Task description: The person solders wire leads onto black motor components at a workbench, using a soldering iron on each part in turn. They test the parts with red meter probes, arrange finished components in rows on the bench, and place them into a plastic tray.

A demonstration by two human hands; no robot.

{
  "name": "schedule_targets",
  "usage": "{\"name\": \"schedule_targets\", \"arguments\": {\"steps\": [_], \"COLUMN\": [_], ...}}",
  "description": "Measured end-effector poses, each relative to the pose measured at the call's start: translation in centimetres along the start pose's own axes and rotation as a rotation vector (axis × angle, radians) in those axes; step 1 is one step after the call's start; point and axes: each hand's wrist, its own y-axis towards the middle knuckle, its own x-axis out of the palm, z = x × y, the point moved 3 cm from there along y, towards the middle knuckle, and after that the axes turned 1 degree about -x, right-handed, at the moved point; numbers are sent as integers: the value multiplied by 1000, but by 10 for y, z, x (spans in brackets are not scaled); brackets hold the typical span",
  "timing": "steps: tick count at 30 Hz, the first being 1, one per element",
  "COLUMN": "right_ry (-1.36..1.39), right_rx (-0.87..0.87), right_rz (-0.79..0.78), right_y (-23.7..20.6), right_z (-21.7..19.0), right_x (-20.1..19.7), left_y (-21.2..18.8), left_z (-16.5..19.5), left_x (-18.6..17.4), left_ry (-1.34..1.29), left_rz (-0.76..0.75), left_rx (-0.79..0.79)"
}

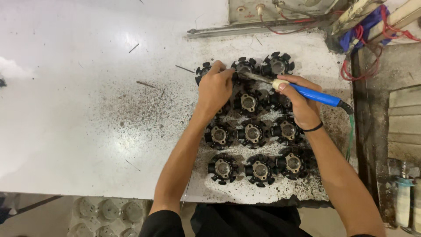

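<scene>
I see the right hand (302, 105) closed around the blue handle of a soldering iron (307, 93), thumb pressed near the pale collar where the handle meets the metal shaft; a dark band sits on that wrist. The shaft runs from this hand toward the left hand, and its tip ends at a black round part (244, 67) in the far row, right by the left fingertips. The left hand (215, 90) is curled, fingers pinched at the near edge of that same part; whether it grips something thin there I cannot tell. Under and around both hands lie more black round parts (253, 133) with notched rims and grey metal centres, set in rows; the left hand covers some of them, and the near row lies between the two forearms. Beyond the right hand's knuckles sits another such part (277, 66) at the far corner of the group. All of them rest on a white surface (79, 109), which is dusted with dark specks and scorch marks around the hands and is cleaner well off to the left hand's outer side. Beyond the hands, past the far row, a metal rail (245, 30) lies across the surface, and red wires (364, 66) trail beyond the right hand's outer side. From the iron's handle end a cord (351, 136) drops beside the right forearm.
</scene>
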Motion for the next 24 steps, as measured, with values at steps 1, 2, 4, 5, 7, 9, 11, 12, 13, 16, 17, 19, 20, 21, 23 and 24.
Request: {"name": "schedule_targets", "arguments": {"steps": [1,2,4,5,7,9,11,12,13,16,17,19,20,21,23,24], "right_ry": [4,-10,-36,-34,-30,-17,-10,-8,-4,-17,-12,-5,3,11,10,2], "right_rx": [5,-5,-24,-21,-24,-31,-32,-31,-29,-19,-18,-16,-3,7,20,19], "right_rz": [-8,-14,-19,-21,-26,-27,-26,-24,-22,-37,-47,-66,-63,-58,-57,-59], "right_y": [0,-1,0,-1,-1,-1,-1,-1,-1,1,2,3,3,3,3,2], "right_z": [0,-1,-1,-1,-2,-4,-5,-5,-5,-6,-6,-8,-8,-9,-10,-11], "right_x": [1,1,2,2,2,2,2,2,2,1,1,0,0,0,1,1], "left_y": [-3,-3,0,1,6,9,12,13,15,19,20,22,22,23,22,22], "left_z": [-5,-8,-7,-5,-2,-1,-2,-2,-2,-1,-1,0,0,-1,-4,-6], "left_x": [4,5,5,4,3,2,3,3,3,7,8,9,9,9,7,6], "left_ry": [2,6,24,31,24,27,39,26,14,29,41,61,73,49,2,-20], "left_rz": [-4,-6,19,26,-8,-38,-68,-73,-77,-126,-150,-159,-160,-169,-188,-170], "left_rx": [-41,-74,-53,-50,-45,-56,-93,-97,-100,-94,-89,-52,-29,-35,-50,-55]}}
